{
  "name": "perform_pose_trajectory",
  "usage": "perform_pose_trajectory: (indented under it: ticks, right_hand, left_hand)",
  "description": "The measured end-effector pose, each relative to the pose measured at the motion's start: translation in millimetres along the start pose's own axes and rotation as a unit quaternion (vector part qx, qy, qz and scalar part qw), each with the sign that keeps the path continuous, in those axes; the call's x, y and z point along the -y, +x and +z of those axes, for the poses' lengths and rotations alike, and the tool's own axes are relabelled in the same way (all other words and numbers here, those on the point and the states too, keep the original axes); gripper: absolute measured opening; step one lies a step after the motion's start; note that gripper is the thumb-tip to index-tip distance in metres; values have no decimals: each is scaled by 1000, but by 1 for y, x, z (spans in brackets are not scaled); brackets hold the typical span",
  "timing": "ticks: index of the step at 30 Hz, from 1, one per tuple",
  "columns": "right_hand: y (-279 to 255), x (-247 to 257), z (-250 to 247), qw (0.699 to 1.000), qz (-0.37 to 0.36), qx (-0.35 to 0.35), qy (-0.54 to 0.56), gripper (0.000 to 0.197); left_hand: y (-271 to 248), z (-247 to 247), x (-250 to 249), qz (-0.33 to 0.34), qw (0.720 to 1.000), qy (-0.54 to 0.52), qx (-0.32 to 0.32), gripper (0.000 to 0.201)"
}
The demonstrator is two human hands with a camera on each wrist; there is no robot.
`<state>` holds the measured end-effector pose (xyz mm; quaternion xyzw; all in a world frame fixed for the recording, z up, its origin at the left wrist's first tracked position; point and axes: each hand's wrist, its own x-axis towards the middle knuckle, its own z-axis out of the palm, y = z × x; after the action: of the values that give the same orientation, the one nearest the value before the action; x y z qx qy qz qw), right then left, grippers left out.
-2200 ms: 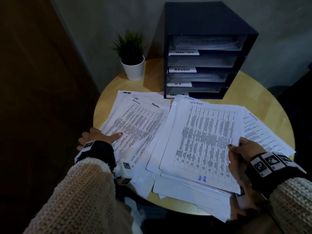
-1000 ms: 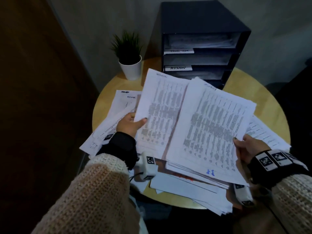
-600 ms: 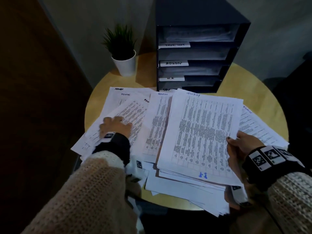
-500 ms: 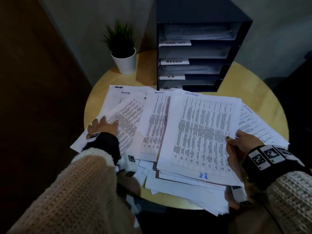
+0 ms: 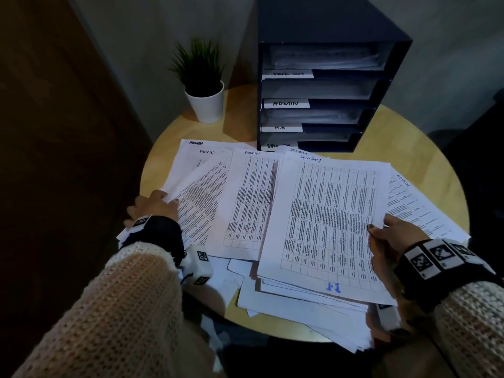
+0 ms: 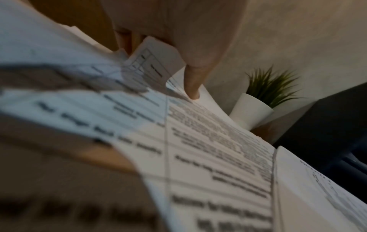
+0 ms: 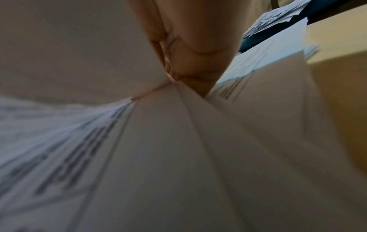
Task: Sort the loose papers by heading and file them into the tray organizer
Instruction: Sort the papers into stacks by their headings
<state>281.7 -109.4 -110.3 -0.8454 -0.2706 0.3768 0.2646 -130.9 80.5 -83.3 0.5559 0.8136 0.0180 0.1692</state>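
Observation:
Printed papers lie fanned over the round wooden table. Sheets headed ADMIN overlap on the left. My left hand grips their left edge; in the left wrist view a finger presses a curled sheet corner. A thick stack topped by a SECURITY sheet lies on the right. My right hand pinches its right edge, thumb on top. Another ADMIN sheet shows beneath. The dark tray organizer stands behind, with ADMIN and H.R labels.
A small green plant in a white pot stands left of the organizer. A dark wooden panel runs along the left side, and a grey wall lies behind. Paper edges overhang the table's near rim. The organizer's top tray holds papers.
My left hand laid the lifted ADMIN sheet on the left pile, then slid to that pile's left edge and gripped it. My right hand has kept holding the SECURITY stack.

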Motion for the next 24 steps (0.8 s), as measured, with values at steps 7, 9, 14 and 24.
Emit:
perform_pose_trajectory:
  ticks: [7, 9, 14, 24]
  right_hand:
    - [17, -11, 1, 999, 28, 2, 21, 44]
    - [19, -12, 1, 999, 30, 0, 27, 35]
    - [19, -12, 2, 995, 51, 4, 83, 27]
    - [17, -11, 2, 995, 34, 4, 99, 18]
  left_hand:
    - [2, -11, -5, 23, 999, 38, 21, 30]
    - [1, -16, -11, 76, 994, 51, 60, 28]
    - [-17, -22, -32, 154, 985, 8, 74, 39]
    - [-32, -18, -42, 160, 967, 184, 76, 30]
